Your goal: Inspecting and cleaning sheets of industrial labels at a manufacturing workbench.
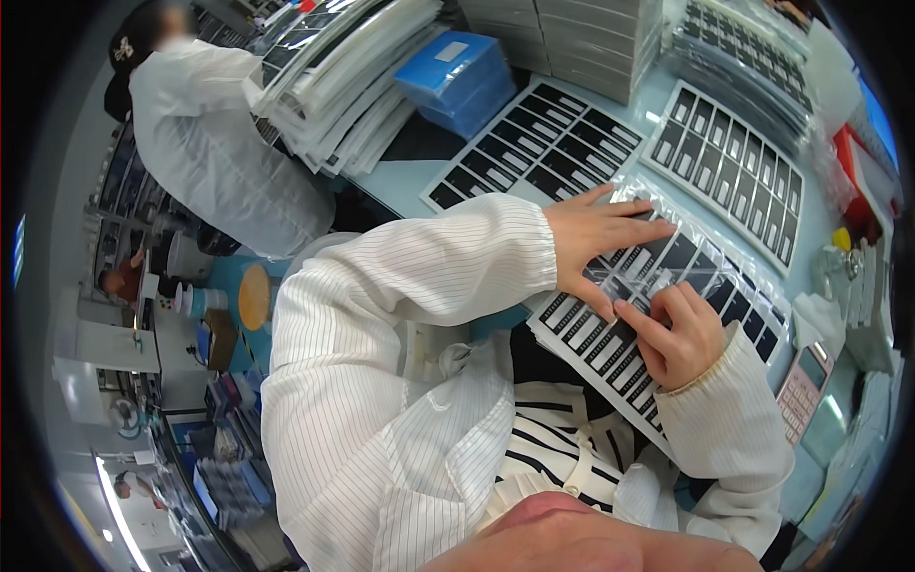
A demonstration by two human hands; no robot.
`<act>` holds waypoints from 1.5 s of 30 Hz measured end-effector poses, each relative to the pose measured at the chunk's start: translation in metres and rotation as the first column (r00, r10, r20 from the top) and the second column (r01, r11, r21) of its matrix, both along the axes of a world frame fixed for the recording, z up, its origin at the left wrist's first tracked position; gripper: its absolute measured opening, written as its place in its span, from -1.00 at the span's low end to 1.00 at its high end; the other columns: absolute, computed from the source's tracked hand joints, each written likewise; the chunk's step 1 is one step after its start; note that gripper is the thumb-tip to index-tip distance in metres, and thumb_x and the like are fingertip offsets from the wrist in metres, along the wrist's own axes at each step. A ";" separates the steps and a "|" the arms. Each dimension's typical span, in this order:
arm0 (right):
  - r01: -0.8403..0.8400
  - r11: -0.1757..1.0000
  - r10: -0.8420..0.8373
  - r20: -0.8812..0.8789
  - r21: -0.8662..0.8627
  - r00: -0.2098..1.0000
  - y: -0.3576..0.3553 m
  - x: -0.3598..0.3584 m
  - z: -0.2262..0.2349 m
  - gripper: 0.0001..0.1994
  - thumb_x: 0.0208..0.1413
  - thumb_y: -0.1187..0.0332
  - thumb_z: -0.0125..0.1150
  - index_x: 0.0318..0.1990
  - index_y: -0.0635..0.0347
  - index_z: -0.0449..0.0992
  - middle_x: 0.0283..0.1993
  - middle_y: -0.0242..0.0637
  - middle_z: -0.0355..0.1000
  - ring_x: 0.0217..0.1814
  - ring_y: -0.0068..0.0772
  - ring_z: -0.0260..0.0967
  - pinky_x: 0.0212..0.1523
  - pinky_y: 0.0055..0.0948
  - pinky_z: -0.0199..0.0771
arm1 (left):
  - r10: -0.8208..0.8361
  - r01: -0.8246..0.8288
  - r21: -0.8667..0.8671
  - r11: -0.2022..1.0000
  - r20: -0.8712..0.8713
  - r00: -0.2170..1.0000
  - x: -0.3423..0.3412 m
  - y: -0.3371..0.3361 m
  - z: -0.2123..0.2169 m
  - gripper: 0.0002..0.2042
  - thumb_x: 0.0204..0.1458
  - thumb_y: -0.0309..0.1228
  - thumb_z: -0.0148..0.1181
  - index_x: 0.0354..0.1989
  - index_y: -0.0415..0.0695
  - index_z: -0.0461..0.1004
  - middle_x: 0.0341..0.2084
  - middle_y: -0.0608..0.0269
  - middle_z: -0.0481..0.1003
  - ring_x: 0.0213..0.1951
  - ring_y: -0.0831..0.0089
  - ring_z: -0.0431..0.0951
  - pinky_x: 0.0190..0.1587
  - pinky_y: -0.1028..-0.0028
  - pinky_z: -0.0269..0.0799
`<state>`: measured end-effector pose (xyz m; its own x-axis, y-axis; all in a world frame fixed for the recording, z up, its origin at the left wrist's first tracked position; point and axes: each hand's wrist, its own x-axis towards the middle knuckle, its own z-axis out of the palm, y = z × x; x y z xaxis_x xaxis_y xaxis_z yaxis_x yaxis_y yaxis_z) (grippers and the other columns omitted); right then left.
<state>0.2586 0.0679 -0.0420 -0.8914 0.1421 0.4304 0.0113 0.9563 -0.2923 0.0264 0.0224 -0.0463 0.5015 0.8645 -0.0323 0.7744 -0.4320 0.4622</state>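
My left hand (593, 236) lies flat with its fingers spread on a clear plastic-covered black sheet (740, 307). Close to the left thumb, my right hand (681, 336) has its index finger extended and the other fingers curled; anything held in them is too small or hidden to make out. Under both hands sits a stack of black sheets with rows of white rectangles (596, 349), its near edge close to my body. The clear plastic film (707, 234) shows glossy creases between and beyond my hands.
Farther sheets of black labels (541, 141) and a framed sheet (729, 170) lie on the table. Behind stand a blue box (448, 84), tall paper stacks (348, 81) and grey cartons (581, 38). A pink calculator (805, 389) is at right. Another person (214, 143) works at upper left.
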 end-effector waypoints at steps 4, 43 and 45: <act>0.001 1.000 -0.001 -0.002 0.005 1.000 -0.002 0.006 0.001 -0.52 -0.34 0.57 0.29 -0.10 0.04 0.54 -0.46 -0.32 0.19 -0.46 -0.37 0.23 -0.50 -0.46 0.28 | -0.007 0.006 -0.064 0.998 -0.013 1.000 0.001 -0.002 0.009 0.14 -0.35 0.15 0.36 0.39 0.00 -0.21 0.34 0.10 -0.02 0.39 0.22 -0.21 0.37 0.02 -0.45; 0.115 0.977 -0.148 0.182 0.177 0.972 -0.034 0.026 0.020 -0.63 -0.19 0.45 0.28 -0.11 0.04 0.55 -0.09 -0.23 0.35 -0.06 -0.28 0.32 -0.06 -0.31 0.26 | -0.027 0.026 0.006 1.000 0.040 0.999 -0.017 0.003 -0.023 -0.41 0.12 0.13 -0.28 0.35 0.32 -0.06 0.36 0.56 -0.08 0.39 0.47 -0.24 0.38 0.06 -0.60; 0.126 0.977 -0.154 0.162 0.171 0.975 -0.034 0.031 0.020 -0.64 -0.19 0.45 0.27 -0.12 0.04 0.56 -0.03 -0.24 0.35 -0.04 -0.27 0.31 -0.02 -0.30 0.24 | -0.020 0.021 0.050 0.999 -0.034 0.999 -0.015 0.003 -0.022 -0.45 0.16 -0.02 -0.21 0.35 0.30 -0.06 0.36 0.54 -0.09 0.39 0.48 -0.22 0.38 0.05 -0.59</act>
<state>0.2901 0.0335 -0.0218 -0.9306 0.2132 0.2977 0.1854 0.9754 -0.1189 0.0113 0.0255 -0.0681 0.5185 0.8551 -0.0059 0.7797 -0.4699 0.4138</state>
